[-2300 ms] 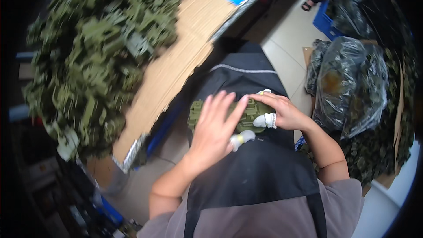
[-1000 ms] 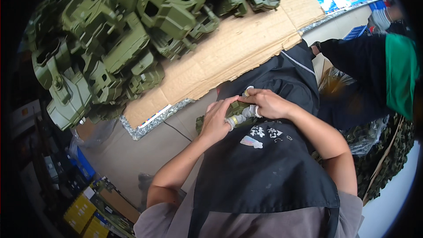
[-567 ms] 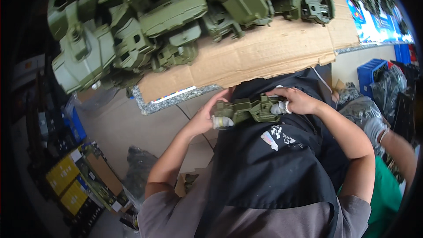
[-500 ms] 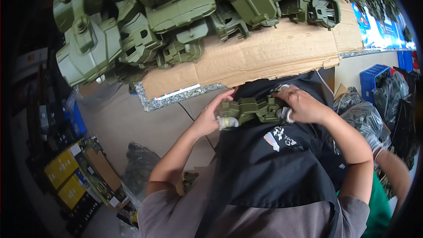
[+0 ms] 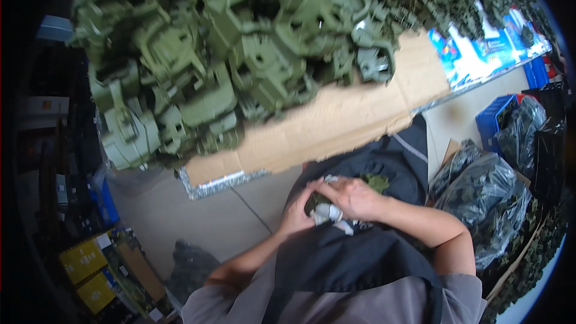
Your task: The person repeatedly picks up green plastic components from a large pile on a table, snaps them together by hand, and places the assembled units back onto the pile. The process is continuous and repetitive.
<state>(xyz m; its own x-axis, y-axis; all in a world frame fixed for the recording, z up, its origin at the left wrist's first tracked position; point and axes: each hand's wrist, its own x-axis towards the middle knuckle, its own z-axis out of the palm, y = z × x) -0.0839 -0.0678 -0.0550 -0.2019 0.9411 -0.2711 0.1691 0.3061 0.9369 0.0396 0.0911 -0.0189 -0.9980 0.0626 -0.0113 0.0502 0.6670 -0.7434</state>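
Over the dark apron, a green part is held between the closed left grip and right grip, apparently for steadiness, while other parts are heaped on cardboard, presumably protecting the tabletop.

A black apron covers the greyish short-sleeved shirt.

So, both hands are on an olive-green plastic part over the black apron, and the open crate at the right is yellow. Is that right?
No: the open crate is blue, not yellow, as the head view shows. The left hand and right hand are on the olive-green plastic part over the black apron.
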